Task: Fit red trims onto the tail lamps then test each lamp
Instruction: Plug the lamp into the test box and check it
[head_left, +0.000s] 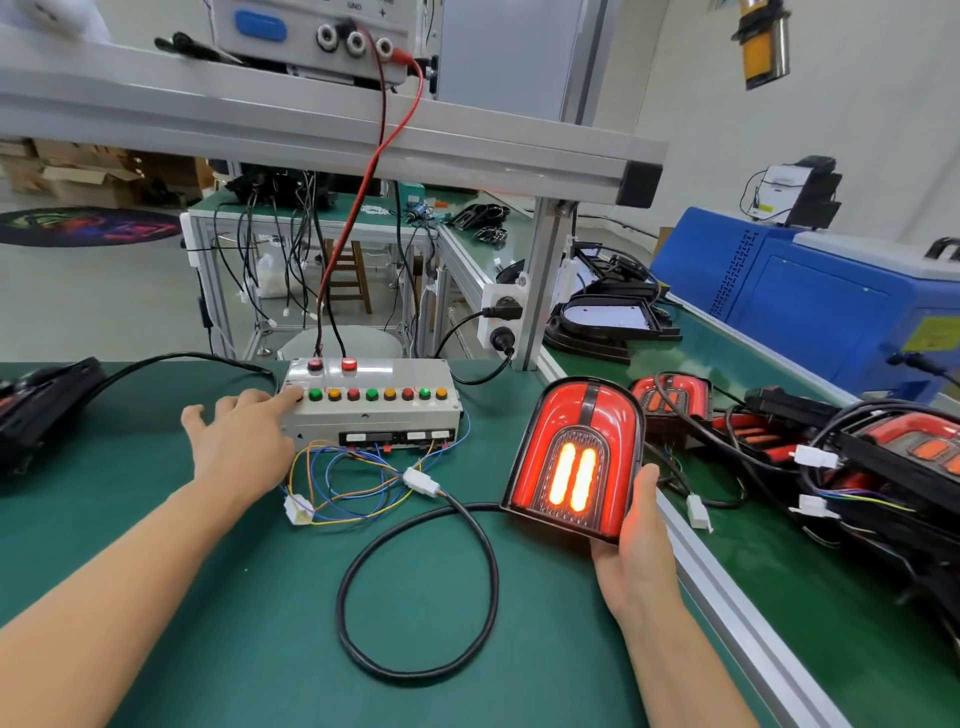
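The right hand (636, 545) grips the lit tail lamp (574, 460) at four o'clock while the left hand's (239, 441) straight forefinger presses the test box (371, 410) at ten o'clock.

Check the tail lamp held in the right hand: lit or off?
Lit. The tail lamp shows two bright orange bars glowing at its centre while the left hand presses a button on the test box.
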